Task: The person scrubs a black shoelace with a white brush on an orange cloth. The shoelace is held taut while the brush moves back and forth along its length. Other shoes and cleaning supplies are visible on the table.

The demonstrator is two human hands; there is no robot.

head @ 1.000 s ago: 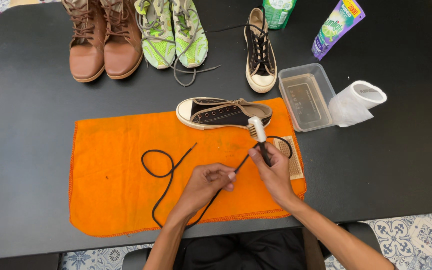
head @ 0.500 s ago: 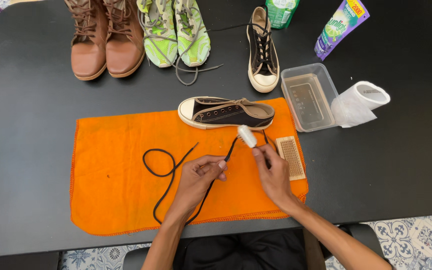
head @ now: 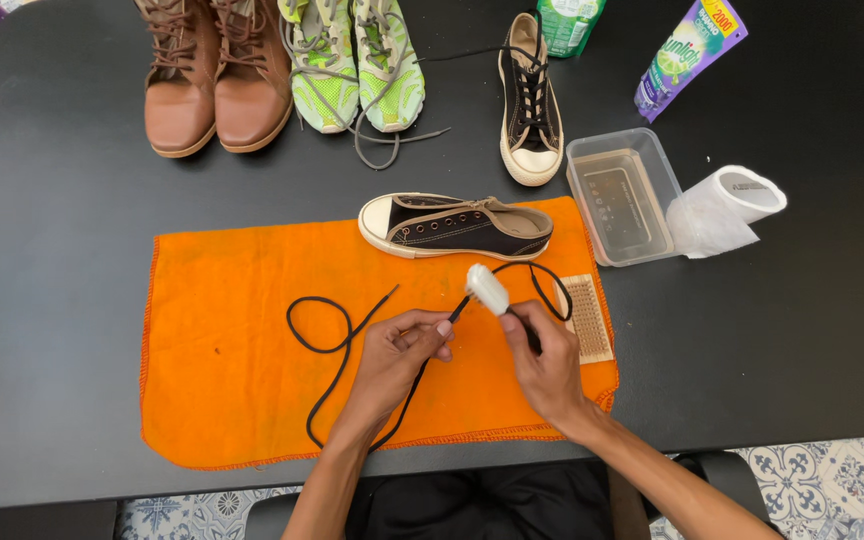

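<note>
So both hands are working over the orange cloth (head: 242, 400) spread on the black table (head: 52, 250). The left hand (head: 399, 352) has its fingers curled in, thumb and forefinger pinching the black shoelace (head: 327, 345) right where the brush meets it. The right hand (head: 544, 362) is closed around the dark handle of a small brush (head: 488, 289), fingers pressed together, with the white brush head sticking out toward 11 o'clock and sitting on the lace.

The lace itself lies on the cloth: it loops off toward 9 o'clock from the left hand, trails down toward 7 o'clock, and another bit arcs around past the right hand at about 1 o'clock.

Just at 12 o'clock from the hands is a black low-top sneaker (head: 457, 226) lying on its side with no lace in it, on the cloth's far edge. A wooden scrub brush (head: 587, 318) sits bristles up at 3 o'clock of the right hand, just beside it.

Farther back: brown boots (head: 212, 85), neon green running shoes (head: 357, 65), the other black sneaker (head: 529, 100), a clear plastic tub (head: 624, 195) and a white paper roll (head: 737, 200).
</note>
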